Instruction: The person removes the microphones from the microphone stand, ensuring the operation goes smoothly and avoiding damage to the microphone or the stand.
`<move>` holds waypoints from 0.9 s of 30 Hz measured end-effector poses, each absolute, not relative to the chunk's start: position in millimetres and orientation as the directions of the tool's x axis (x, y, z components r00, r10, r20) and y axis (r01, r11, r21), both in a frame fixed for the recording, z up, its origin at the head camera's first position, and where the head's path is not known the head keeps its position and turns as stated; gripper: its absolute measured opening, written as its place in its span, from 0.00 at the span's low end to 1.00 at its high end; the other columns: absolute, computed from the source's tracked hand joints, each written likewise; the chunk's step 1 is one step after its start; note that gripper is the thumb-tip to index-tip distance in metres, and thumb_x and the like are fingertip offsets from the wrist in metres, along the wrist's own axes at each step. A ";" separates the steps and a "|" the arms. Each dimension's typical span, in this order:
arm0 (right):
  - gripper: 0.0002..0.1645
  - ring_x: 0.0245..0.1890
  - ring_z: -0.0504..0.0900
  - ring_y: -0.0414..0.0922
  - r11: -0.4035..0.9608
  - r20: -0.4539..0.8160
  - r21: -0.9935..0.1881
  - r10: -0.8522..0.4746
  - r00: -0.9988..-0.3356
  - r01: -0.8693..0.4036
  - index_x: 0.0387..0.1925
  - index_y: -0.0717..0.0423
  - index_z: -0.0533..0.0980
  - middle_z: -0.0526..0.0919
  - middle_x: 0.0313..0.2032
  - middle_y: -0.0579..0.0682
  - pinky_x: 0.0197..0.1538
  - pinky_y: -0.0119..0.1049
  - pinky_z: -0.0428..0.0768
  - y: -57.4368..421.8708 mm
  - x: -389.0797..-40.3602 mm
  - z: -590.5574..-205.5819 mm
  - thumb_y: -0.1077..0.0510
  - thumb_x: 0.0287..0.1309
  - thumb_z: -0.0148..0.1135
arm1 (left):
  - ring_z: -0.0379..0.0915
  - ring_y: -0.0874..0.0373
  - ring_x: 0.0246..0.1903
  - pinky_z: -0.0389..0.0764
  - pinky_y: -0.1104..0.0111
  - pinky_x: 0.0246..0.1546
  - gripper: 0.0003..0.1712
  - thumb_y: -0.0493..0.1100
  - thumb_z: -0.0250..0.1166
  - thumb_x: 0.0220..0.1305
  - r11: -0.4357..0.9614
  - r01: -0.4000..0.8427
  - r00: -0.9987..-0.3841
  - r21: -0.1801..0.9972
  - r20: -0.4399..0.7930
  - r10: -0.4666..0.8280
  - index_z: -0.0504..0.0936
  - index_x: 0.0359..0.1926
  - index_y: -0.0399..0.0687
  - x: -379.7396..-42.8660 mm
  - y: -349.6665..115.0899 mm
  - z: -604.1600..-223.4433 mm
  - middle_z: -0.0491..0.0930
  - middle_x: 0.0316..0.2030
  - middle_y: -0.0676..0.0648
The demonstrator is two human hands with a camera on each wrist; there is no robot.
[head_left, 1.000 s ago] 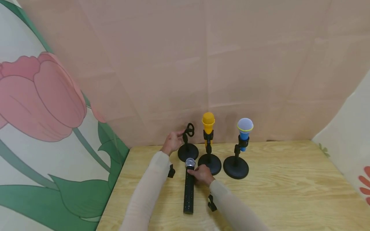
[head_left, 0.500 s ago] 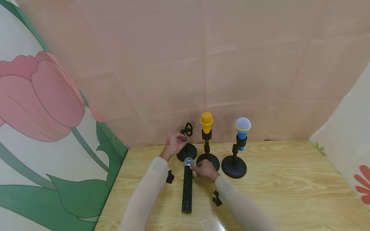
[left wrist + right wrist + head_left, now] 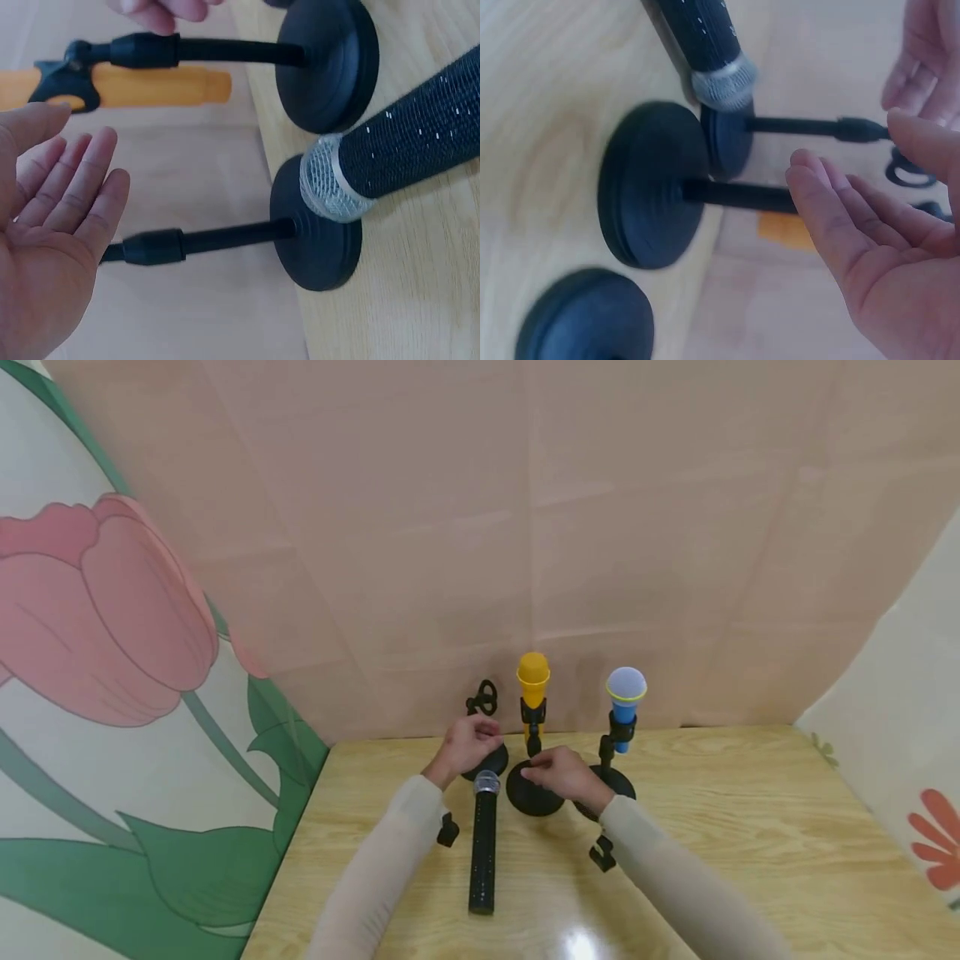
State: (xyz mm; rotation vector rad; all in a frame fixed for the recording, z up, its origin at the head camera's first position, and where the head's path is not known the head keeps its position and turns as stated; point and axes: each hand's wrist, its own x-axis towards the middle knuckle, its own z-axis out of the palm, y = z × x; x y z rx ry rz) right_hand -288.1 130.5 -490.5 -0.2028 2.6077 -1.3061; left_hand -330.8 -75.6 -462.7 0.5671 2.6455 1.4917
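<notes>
My left hand (image 3: 467,745), fingers relaxed and holding nothing, is by the leftmost black microphone stand (image 3: 319,244), whose ring clip (image 3: 487,695) holds no microphone. Near the pole of the middle stand (image 3: 534,793) is my right hand (image 3: 566,774), its thumb apart from its loosely bent fingers (image 3: 829,214); whether it touches the pole I cannot tell. That stand's clip carries a yellow microphone (image 3: 533,681). A black microphone (image 3: 483,852) with glittering dots and a silver mesh head (image 3: 330,180) lies on the table between my forearms, its head close to the left stand's base.
On the right, another black stand (image 3: 622,781), partly behind my right hand, holds a blue microphone (image 3: 626,693). The stands line the back of the wooden table (image 3: 750,827), against a pinkish cloth backdrop (image 3: 420,568). A tulip-printed panel (image 3: 135,610) borders the left side.
My right hand has left the black microphone's neck and moved right and up to the middle stand. My left hand has lowered from the left stand's clip and relaxed. The black microphone stays lying.
</notes>
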 end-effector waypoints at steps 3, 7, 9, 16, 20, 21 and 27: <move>0.18 0.34 0.84 0.47 0.604 -0.090 -0.793 -0.237 -0.967 -0.075 0.48 0.67 0.82 0.87 0.36 0.55 0.38 0.42 0.83 142.3 -286.2 -481.3 0.55 0.67 0.64 | 0.83 0.50 0.44 0.83 0.65 0.45 0.13 0.36 0.68 0.65 0.462 0.288 -0.929 0.839 0.128 0.348 0.83 0.49 0.37 -329.8 -68.3 -463.6 0.84 0.47 0.38; 0.20 0.35 0.85 0.48 0.630 -0.027 -0.765 -0.239 -0.971 -0.134 0.50 0.69 0.81 0.87 0.39 0.57 0.41 0.45 0.84 154.2 -284.8 -468.4 0.55 0.67 0.63 | 0.83 0.51 0.44 0.83 0.65 0.45 0.16 0.39 0.69 0.65 0.463 0.270 -0.931 0.844 0.106 0.349 0.83 0.52 0.36 -328.0 -58.4 -461.7 0.84 0.48 0.39; 0.22 0.36 0.85 0.49 0.643 0.014 -0.748 -0.236 -0.972 -0.167 0.52 0.72 0.79 0.87 0.41 0.60 0.43 0.47 0.84 159.5 -284.8 -463.6 0.56 0.67 0.63 | 0.83 0.52 0.43 0.84 0.65 0.44 0.17 0.41 0.70 0.65 0.468 0.266 -0.932 0.843 0.102 0.347 0.84 0.52 0.35 -326.0 -53.9 -459.9 0.85 0.47 0.42; 0.20 0.35 0.86 0.49 0.639 0.071 -0.745 -0.209 -0.975 -0.191 0.51 0.72 0.80 0.87 0.40 0.60 0.42 0.46 0.85 170.5 -286.6 -455.6 0.57 0.67 0.63 | 0.84 0.58 0.39 0.84 0.66 0.40 0.18 0.46 0.74 0.61 0.494 0.254 -0.948 0.831 0.112 0.298 0.87 0.47 0.39 -321.5 -39.3 -456.5 0.87 0.41 0.48; 0.20 0.35 0.86 0.50 0.614 0.074 -0.769 -0.191 -0.979 -0.178 0.51 0.72 0.79 0.87 0.37 0.58 0.40 0.45 0.85 174.0 -287.3 -452.9 0.57 0.68 0.63 | 0.84 0.59 0.37 0.84 0.67 0.40 0.15 0.46 0.75 0.58 0.502 0.249 -0.954 0.828 0.122 0.272 0.89 0.44 0.42 -321.2 -31.7 -457.3 0.88 0.38 0.49; 0.21 0.35 0.86 0.51 0.611 0.076 -0.772 -0.186 -0.980 -0.176 0.51 0.73 0.79 0.87 0.38 0.59 0.40 0.45 0.85 174.9 -287.4 -452.3 0.57 0.68 0.62 | 0.84 0.59 0.36 0.84 0.67 0.39 0.15 0.46 0.76 0.58 0.505 0.251 -0.956 0.826 0.129 0.264 0.89 0.43 0.42 -321.2 -29.7 -457.6 0.88 0.37 0.49; 0.21 0.36 0.87 0.54 0.608 0.099 -0.773 -0.171 -0.980 -0.184 0.51 0.74 0.78 0.87 0.39 0.61 0.41 0.46 0.85 179.9 -286.8 -449.7 0.57 0.68 0.62 | 0.83 0.62 0.30 0.83 0.70 0.34 0.14 0.46 0.78 0.55 0.554 0.253 -0.967 0.793 0.185 0.176 0.90 0.38 0.41 -323.0 -16.3 -460.8 0.88 0.32 0.49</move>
